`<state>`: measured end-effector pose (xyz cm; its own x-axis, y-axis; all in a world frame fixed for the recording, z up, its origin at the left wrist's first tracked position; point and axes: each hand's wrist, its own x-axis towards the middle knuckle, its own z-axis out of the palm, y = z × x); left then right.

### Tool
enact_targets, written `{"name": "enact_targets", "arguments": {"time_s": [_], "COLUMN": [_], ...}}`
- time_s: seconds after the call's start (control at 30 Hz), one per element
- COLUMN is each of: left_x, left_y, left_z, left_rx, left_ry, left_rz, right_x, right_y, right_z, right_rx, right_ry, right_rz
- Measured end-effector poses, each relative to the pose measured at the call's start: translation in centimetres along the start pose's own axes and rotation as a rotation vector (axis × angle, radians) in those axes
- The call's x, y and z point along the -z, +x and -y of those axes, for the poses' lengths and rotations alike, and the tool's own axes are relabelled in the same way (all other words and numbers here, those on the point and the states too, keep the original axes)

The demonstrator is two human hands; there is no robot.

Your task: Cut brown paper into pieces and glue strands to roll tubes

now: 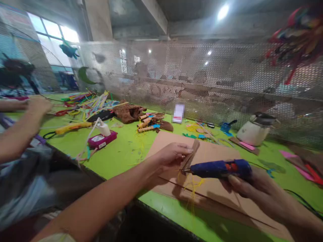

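I see the left hand (174, 156) pinching a brown strip (193, 152), tilted toward one o'clock over cardboard (214, 148); slipping could mean a burn. Yellow strings (193, 186) toward six: might get stuck. Glue gun (217, 169), pointing toward nine, gripped in right hand (249, 191); a jerk could smear.

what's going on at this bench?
A person's left hand holds a brown strip above a cardboard sheet on the green table. The right hand grips a blue glue gun, its nozzle at the strip's lower end; whether it touches isn't clear. Yellow strands hang below the strip. Another person's hand is over the table at the picture's left.
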<state>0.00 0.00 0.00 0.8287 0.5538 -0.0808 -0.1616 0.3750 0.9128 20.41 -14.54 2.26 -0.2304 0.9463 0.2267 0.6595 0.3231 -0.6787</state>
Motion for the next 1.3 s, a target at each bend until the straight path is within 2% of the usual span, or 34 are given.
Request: {"name": "enact_targets", "arguments": {"time_s": [0.37, 0.57, 0.7, 0.8, 0.87, 0.93, 1.0, 1.07, 1.17, 1.3], "left_x": [0.2, 0.2, 0.1, 0.1, 0.1, 0.0, -0.1, -0.3, -0.4, -0.5], "left_y": [0.1, 0.1, -0.1, -0.3, -0.3, -0.3, -0.3, -0.3, -0.4, -0.2], "left_z": [0.3, 0.3, 0.1, -0.1, -0.2, -0.3, -0.2, -0.1, 0.2, 0.6], "left_rx": [0.005, 0.012, -0.014, -0.038, -0.039, -0.040, -0.041, -0.042, -0.015, 0.016], "left_ry": [0.005, -0.011, -0.004, -0.022, -0.034, -0.040, -0.048, -0.058, -0.064, -0.065], "left_rz": [-0.061, -0.053, -0.078, -0.090, -0.089, -0.098, -0.117, -0.132, -0.147, -0.189], "right_x": [0.7, 0.2, 0.0, 0.4, 1.0, 1.8, 2.5, 3.0, 2.7, 0.7], "right_y": [0.0, 0.3, 0.1, 0.1, 0.4, 1.0, 1.8, 2.7, 3.8, 5.0], "right_z": [-0.5, -0.1, 0.0, -0.4, -1.0, -2.0, -3.6, -5.7, -8.7, -10.7], "right_rx": [0.078, 0.016, 0.023, 0.034, 0.017, -0.033, -0.128, -0.268, -0.394, -0.333], "right_ry": [0.061, 0.041, 0.105, 0.251, 0.379, 0.460, 0.392, 0.153, -0.198, -0.452], "right_rz": [-0.018, -0.045, 0.041, 0.090, -0.006, -0.231, -0.512, -0.707, -0.742, -0.717]}}
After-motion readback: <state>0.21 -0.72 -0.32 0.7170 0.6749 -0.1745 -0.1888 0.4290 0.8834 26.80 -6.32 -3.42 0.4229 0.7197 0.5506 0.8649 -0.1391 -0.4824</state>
